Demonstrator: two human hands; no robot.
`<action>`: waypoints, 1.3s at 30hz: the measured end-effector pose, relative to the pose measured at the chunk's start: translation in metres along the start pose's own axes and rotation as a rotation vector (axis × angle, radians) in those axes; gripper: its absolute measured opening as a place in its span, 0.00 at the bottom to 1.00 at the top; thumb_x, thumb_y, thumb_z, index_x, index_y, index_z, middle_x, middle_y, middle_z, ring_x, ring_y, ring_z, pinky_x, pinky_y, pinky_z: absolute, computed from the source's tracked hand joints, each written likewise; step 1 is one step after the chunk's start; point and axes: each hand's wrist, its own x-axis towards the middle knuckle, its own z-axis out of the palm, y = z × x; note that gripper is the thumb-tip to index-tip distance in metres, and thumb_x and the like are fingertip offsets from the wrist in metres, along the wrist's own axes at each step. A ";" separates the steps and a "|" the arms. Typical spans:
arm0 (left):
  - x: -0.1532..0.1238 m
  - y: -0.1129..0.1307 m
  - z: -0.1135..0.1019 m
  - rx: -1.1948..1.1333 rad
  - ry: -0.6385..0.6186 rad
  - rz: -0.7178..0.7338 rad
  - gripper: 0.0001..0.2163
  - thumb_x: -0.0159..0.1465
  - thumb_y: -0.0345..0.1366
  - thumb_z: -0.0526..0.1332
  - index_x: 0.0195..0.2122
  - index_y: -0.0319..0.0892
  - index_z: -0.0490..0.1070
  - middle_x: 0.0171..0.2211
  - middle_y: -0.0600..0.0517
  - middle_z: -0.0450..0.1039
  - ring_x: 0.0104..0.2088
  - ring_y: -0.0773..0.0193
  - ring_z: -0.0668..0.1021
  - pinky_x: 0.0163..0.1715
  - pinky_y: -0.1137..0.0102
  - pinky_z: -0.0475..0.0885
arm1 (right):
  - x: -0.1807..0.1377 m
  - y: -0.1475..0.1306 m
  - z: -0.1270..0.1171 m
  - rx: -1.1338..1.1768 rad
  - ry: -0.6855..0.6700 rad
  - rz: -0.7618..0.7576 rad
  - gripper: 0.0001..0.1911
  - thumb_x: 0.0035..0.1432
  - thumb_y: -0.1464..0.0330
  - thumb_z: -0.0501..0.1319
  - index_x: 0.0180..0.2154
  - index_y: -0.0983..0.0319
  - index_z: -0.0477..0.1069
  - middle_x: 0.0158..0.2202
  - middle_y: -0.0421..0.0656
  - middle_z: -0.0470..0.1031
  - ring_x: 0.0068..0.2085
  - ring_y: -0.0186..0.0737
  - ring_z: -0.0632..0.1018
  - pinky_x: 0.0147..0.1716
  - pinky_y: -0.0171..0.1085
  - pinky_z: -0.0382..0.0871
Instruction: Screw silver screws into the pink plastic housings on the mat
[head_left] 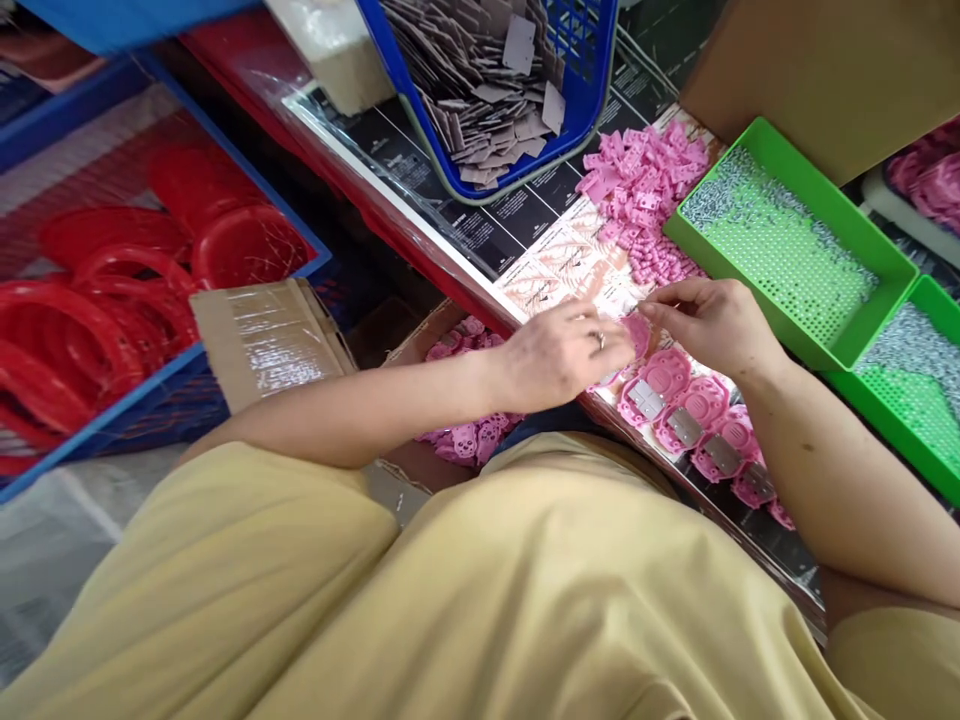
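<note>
At the table's edge, my left hand (562,352) is bent over a pink plastic part (636,332), fingers curled together; what they grip, if anything, is hidden. My right hand (716,325) is just beyond the same part, thumb and forefinger pinched over it, and anything between them is too small to name. Beside my right hand runs a row of pink plastic housings (664,372), several with a grey metal plate (646,398) on them. Farther back on the table lies a heap of small pink pieces (645,180).
Green perforated trays (795,240) of tiny metal pieces stand at the right. A blue basket (480,190) of flat grey plates sits at the back. Below the table edge, a carton holds pink parts (472,435). At the left, a blue crate (172,385) holds red rings.
</note>
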 end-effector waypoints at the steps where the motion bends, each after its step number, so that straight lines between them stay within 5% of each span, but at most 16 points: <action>1: -0.007 0.006 0.002 0.006 0.023 0.033 0.12 0.73 0.26 0.50 0.43 0.38 0.73 0.42 0.47 0.82 0.47 0.63 0.81 0.48 0.65 0.75 | 0.002 -0.001 0.001 -0.021 -0.009 -0.010 0.08 0.52 0.65 0.65 0.29 0.61 0.82 0.15 0.39 0.69 0.20 0.30 0.64 0.24 0.35 0.60; 5: -0.022 0.014 0.013 -0.004 0.108 0.069 0.11 0.73 0.26 0.52 0.43 0.35 0.74 0.44 0.44 0.82 0.49 0.63 0.82 0.50 0.64 0.76 | 0.008 -0.002 0.002 -0.098 -0.030 -0.033 0.08 0.53 0.64 0.66 0.26 0.60 0.79 0.14 0.38 0.66 0.18 0.29 0.60 0.22 0.36 0.57; 13: -0.027 0.013 0.019 -0.067 0.076 0.059 0.10 0.71 0.25 0.54 0.46 0.37 0.75 0.49 0.43 0.80 0.53 0.60 0.81 0.55 0.59 0.76 | 0.013 -0.004 0.008 -0.142 -0.024 0.014 0.08 0.53 0.67 0.69 0.27 0.61 0.71 0.22 0.39 0.71 0.23 0.30 0.67 0.29 0.36 0.64; 18: -0.023 0.013 0.017 -0.113 0.150 0.034 0.08 0.71 0.25 0.55 0.42 0.35 0.74 0.46 0.43 0.81 0.49 0.59 0.82 0.52 0.60 0.77 | 0.007 -0.003 0.006 -0.081 0.056 -0.001 0.13 0.52 0.60 0.70 0.25 0.61 0.72 0.20 0.39 0.72 0.22 0.30 0.65 0.25 0.35 0.60; 22: -0.008 0.012 0.012 -0.431 0.213 -0.230 0.05 0.72 0.30 0.57 0.40 0.38 0.72 0.43 0.46 0.81 0.44 0.63 0.83 0.46 0.66 0.78 | -0.015 -0.009 -0.012 0.059 0.226 0.039 0.21 0.56 0.49 0.65 0.32 0.61 0.79 0.22 0.42 0.74 0.20 0.29 0.63 0.20 0.35 0.55; 25: 0.008 0.014 0.016 -0.861 0.219 -0.474 0.08 0.72 0.39 0.59 0.45 0.39 0.69 0.36 0.51 0.80 0.37 0.68 0.82 0.36 0.74 0.77 | -0.039 -0.016 -0.021 0.171 0.199 -0.087 0.22 0.54 0.47 0.66 0.35 0.59 0.81 0.27 0.43 0.77 0.23 0.30 0.69 0.22 0.35 0.61; 30: 0.032 0.022 0.027 -1.229 0.097 -0.567 0.23 0.71 0.50 0.59 0.59 0.40 0.58 0.35 0.51 0.80 0.33 0.67 0.83 0.33 0.74 0.76 | -0.065 -0.020 -0.021 0.212 0.164 -0.255 0.13 0.54 0.53 0.69 0.32 0.55 0.81 0.30 0.42 0.80 0.30 0.35 0.76 0.28 0.38 0.70; 34: 0.033 0.028 0.024 -1.076 0.091 -0.498 0.23 0.74 0.49 0.52 0.63 0.39 0.57 0.39 0.48 0.81 0.37 0.65 0.84 0.37 0.71 0.78 | -0.064 -0.004 -0.025 0.350 0.167 -0.134 0.14 0.51 0.52 0.71 0.30 0.56 0.81 0.29 0.42 0.79 0.30 0.36 0.76 0.31 0.39 0.71; 39: 0.015 0.033 0.022 -0.411 0.043 -0.135 0.18 0.72 0.46 0.57 0.54 0.40 0.73 0.51 0.43 0.79 0.55 0.54 0.79 0.56 0.57 0.72 | -0.050 0.026 -0.021 0.282 0.197 0.215 0.14 0.45 0.55 0.74 0.28 0.59 0.81 0.26 0.42 0.78 0.24 0.32 0.72 0.25 0.36 0.65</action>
